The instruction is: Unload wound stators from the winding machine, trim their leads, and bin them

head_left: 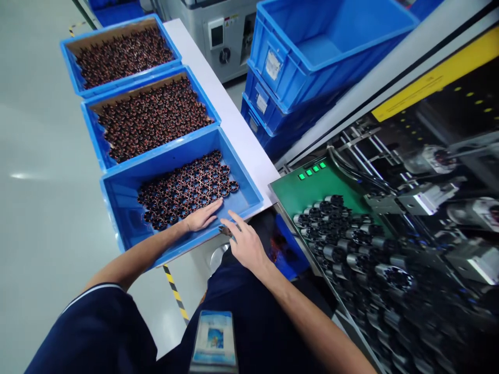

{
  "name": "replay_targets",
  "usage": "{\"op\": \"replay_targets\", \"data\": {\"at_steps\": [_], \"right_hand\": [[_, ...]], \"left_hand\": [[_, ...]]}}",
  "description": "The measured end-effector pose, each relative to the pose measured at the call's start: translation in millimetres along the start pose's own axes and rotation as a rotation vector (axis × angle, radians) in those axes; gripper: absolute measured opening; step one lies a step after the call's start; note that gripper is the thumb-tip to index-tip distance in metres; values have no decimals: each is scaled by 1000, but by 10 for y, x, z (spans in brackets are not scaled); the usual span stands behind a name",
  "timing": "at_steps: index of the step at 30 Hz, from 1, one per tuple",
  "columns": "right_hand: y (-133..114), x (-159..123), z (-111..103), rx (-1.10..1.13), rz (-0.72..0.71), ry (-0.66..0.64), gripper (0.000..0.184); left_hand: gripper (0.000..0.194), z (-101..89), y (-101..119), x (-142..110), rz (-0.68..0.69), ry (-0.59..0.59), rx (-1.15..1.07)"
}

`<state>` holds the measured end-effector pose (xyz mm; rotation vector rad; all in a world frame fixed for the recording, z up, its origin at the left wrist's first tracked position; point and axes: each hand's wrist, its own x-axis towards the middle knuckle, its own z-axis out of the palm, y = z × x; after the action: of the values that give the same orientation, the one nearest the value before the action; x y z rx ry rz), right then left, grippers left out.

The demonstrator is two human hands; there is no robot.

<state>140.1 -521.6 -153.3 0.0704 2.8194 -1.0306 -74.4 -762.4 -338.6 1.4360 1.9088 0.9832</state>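
Your left hand [200,218] open, fingers extended, beside black-and-copper ring-shaped parts [187,187] inside nearest blue plastic bin [245,189]; your right hand [248,248] near its rim, grip on small dark object [224,230] unclear

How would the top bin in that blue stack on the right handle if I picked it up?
The top bin would probably feel light for its size, as nothing shows inside. Its straight, ribbed walls suggest it would stay fairly stiff. A sideways push might shift the bins beneath too.
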Motion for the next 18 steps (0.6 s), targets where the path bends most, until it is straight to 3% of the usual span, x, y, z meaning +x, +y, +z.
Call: {"op": "replay_targets", "data": {"at_steps": [5,9,14,18], "right_hand": [[12,20,69,-11,-19,35,85],[34,32,101,-41,-22,17,84],[42,18,91,-67,-47,46,84],[51,21,97,-75,-54,46,84]], "left_hand": [[70,-34,76,75,23,-67,18],[65,24,57,405,73,-152,-8],[81,129,-45,825,45,-28,-27],[81,149,-80,852,52,-11,-26]]}}
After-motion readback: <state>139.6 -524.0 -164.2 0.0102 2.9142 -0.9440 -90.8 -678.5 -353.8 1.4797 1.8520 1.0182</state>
